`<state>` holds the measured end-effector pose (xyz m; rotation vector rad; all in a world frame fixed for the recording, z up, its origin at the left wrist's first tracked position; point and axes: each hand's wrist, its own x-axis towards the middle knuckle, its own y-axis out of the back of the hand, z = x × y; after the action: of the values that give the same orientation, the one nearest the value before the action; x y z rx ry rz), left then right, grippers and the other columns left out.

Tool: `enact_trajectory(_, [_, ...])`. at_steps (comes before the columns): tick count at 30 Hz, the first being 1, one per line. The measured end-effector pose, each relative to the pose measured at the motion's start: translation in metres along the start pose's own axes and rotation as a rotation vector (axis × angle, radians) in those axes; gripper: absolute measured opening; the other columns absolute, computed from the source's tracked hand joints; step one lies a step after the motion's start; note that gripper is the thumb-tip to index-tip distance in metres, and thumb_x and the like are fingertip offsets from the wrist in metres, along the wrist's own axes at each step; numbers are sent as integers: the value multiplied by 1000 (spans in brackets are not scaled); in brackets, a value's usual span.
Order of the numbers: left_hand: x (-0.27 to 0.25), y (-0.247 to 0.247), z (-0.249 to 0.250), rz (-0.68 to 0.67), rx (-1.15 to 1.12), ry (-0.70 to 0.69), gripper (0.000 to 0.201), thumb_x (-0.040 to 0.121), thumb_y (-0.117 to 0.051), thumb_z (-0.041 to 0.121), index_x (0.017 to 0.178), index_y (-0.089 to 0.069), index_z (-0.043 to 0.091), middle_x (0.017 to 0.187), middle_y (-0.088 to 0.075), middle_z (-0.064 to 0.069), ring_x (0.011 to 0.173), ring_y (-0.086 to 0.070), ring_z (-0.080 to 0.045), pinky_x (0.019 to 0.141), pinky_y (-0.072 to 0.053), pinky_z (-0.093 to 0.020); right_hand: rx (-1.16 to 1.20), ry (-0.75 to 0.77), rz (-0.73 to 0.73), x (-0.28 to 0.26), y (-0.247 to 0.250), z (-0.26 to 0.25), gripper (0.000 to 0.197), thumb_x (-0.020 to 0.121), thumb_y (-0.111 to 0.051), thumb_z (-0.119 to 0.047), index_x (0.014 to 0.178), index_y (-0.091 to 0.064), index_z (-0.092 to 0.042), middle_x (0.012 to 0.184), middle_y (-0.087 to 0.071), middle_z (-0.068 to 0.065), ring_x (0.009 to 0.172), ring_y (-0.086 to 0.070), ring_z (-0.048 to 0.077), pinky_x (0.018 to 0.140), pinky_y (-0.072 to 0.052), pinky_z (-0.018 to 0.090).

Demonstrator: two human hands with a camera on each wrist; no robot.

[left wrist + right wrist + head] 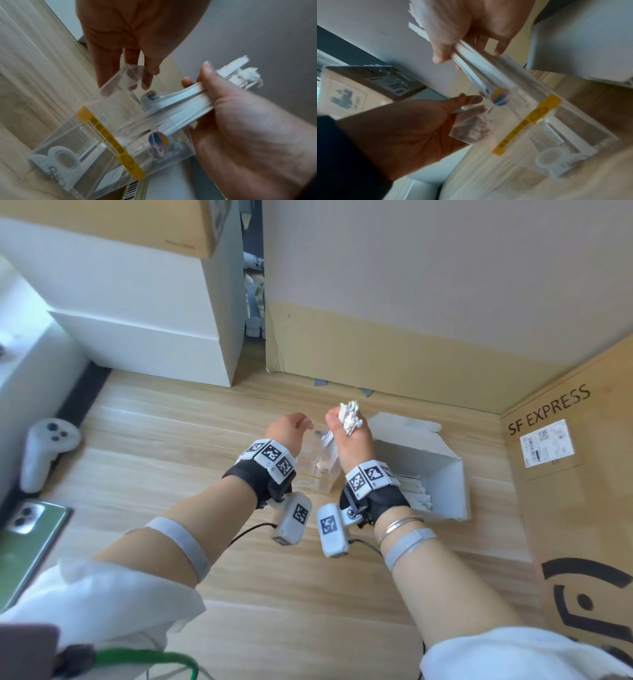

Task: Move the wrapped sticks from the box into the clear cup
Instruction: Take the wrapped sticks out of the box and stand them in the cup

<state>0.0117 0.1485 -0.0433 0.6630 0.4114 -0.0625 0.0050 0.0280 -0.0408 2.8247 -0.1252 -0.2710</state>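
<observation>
The right hand [349, 436] grips a bundle of sticks [187, 102] whose long axis slants down past its fingertips into the cup [109, 135] just below, while the left hand [286, 433], fingers straight, touches the cup's rim.

The right hand [228, 108] grips a bundle of wrapped sticks [185, 108], lower ends inside the clear cup [109, 135]. The left hand [130, 33] touches the cup's far rim with straight fingers.
</observation>
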Motion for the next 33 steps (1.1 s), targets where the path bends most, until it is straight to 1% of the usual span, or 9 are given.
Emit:
enact_trajectory(4, [2, 1, 1, -1, 38, -20, 32, 100, -36, 18, 110, -63, 4, 109, -67, -18, 89, -61, -33, 69, -39, -27, -58, -31, -67, 0, 7, 7, 20, 78, -72, -11, 84, -59, -25, 107, -61, 5, 95, -57, 17, 80, -45, 20])
enact_trajectory(8, [4, -1, 6, -7, 76, -22, 31, 100, -36, 18, 113, -62, 7, 113, -66, -15, 92, -62, -31, 74, -44, -29, -138, -4, -119, -1, 26, 8, 33, 75, -75, -21, 98, -54, -31, 122, -57, -2, 111, -51, 13, 90, -41, 26])
enact_trajectory(12, [3, -10, 19, 31, 85, -33, 31, 100, -34, 20, 120, -56, 10, 122, -61, -14, 103, -61, -31, 83, -49, -34, -70, 32, -67, 0, 47, 6, 33, 75, -75, -19, 99, -54, -25, 99, -56, -9, 97, -54, 13, 86, -43, 25])
enact_trajectory(15, [0, -19, 35, 119, 61, -65, 30, 98, -36, 20, 119, -57, 14, 127, -54, -14, 112, -55, -30, 95, -44, -36, -64, 79, -25, -2, 64, 9, 12, 84, -65, -15, 92, -57, -20, 87, -56, -13, 84, -54, 5, 82, -43, 26])
enact_trajectory(19, [-7, -32, 56, 153, 10, -180, 31, 98, -40, 23, 119, -60, 14, 132, -50, -13, 123, -46, -29, 105, -35, -35, -86, 98, -10, -5, 88, 18, 14, 93, -52, -15, 97, -64, -19, 90, -62, -13, 84, -57, 6, 83, -47, 32])
enact_trajectory(22, [-7, -41, 63, 108, 130, -259, 36, 97, -41, 37, 113, -66, 17, 131, -54, -7, 125, -45, -24, 107, -30, -37, -114, 96, -43, -10, 101, 26, 21, 94, -49, -13, 105, -66, -15, 88, -64, -9, 78, -57, -9, 83, -46, 26])
enact_trajectory(26, [5, -44, 46, 72, 274, -235, 34, 98, -37, 32, 91, -70, 25, 130, -58, -3, 132, -38, -19, 110, -21, -39, -123, 51, 3, -14, 113, 34, 19, 93, -47, -13, 94, -65, -20, 77, -62, -12, 81, -58, 8, 84, -49, 35])
enact_trajectory(29, [-1, -44, 34, -17, 460, -86, 37, 100, -28, 31, 118, -61, 34, 155, -26, -4, 146, -9, -31, 118, -5, -45, -140, 41, 15, -15, 119, 37, 20, 93, -47, -14, 92, -65, -23, 75, -63, -13, 86, -59, 13, 84, -49, 37])
enact_trajectory(33, [-16, -45, 42, -38, 529, -20, 42, 101, -25, 32, 142, -35, 37, 161, 2, -3, 146, 14, -33, 117, 9, -53, -171, 27, 6, -17, 126, 41, 20, 93, -46, -15, 93, -65, -23, 74, -62, -14, 83, -57, 13, 82, -49, 36])
